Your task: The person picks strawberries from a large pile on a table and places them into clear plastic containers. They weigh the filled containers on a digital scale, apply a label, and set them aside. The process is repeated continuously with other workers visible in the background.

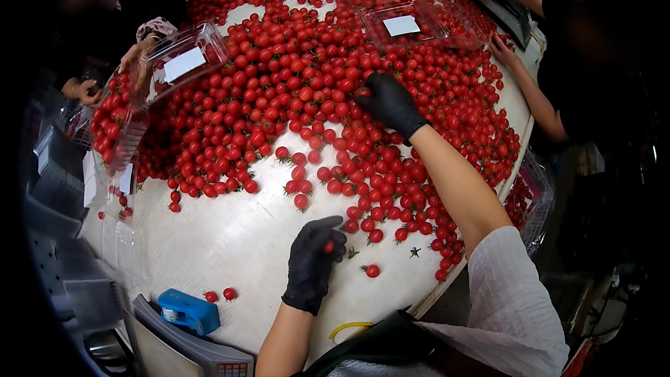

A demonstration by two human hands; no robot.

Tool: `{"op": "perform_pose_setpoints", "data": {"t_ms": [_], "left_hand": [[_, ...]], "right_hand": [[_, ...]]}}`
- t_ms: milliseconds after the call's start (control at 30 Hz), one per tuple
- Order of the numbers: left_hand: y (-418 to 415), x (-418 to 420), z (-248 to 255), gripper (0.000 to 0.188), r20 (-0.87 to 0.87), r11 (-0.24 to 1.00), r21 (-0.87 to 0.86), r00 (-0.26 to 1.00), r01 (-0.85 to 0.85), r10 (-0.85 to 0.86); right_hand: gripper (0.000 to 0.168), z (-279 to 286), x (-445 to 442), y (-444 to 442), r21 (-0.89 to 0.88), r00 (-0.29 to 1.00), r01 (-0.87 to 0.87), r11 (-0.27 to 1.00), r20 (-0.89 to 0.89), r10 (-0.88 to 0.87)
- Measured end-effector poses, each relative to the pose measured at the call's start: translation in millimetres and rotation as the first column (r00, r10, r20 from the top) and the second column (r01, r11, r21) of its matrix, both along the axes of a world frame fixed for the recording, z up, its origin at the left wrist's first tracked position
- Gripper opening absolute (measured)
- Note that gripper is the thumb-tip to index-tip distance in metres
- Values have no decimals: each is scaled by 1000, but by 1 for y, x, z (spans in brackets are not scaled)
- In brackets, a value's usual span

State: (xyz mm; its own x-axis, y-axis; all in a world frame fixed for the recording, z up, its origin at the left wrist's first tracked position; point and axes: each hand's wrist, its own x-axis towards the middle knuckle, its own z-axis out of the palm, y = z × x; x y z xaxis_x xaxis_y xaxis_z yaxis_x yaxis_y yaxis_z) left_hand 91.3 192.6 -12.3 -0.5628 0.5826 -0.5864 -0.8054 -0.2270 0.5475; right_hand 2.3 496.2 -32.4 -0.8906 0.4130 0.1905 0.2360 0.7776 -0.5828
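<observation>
Both my hands wear black gloves. My left hand (315,259) is curled above the bare white tabletop (209,241), with a red cherry tomato (328,246) held against its fingers. Farther out, my right hand (393,102) reaches into the large heap of cherry tomatoes (282,73); its fingertips touch the fruit, and whether they grip one is hidden. A single tomato (372,270) with a green calyx lies to the right of my left hand, near a loose calyx (415,252).
Co-workers' hands (137,57) and hands (502,48) work at left and right beside clear plastic clamshells (180,57) with white labels. At the near left are a blue tape dispenser (189,310), a weighing scale (172,345) and stacked clear containers (57,183). A yellow loop (349,326) lies near me.
</observation>
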Motion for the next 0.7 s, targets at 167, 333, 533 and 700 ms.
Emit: {"op": "perform_pose_setpoints", "data": {"t_ms": [167, 333, 533, 700], "left_hand": [[-2, -1, -7, 40, -128, 1000, -2, 991, 31, -31], [-4, 11, 9, 37, -90, 983, 167, 992, -72, 88], [-88, 1, 50, 29, -387, 952, -55, 885, -301, 258], [-189, -80, 88, 22, -621, 695, -60, 572, -717, 536]], "right_hand": [[29, 27, 47, -32, -182, 981, -192, 964, -30, 190], [38, 59, 111, -131, -320, 768, -614, 721, -35, 639], [38, 56, 77, -190, -877, 907, -223, 426, -27, 420], [88, 71, -2, -299, -971, 904, -208, 113, -147, 400]]}}
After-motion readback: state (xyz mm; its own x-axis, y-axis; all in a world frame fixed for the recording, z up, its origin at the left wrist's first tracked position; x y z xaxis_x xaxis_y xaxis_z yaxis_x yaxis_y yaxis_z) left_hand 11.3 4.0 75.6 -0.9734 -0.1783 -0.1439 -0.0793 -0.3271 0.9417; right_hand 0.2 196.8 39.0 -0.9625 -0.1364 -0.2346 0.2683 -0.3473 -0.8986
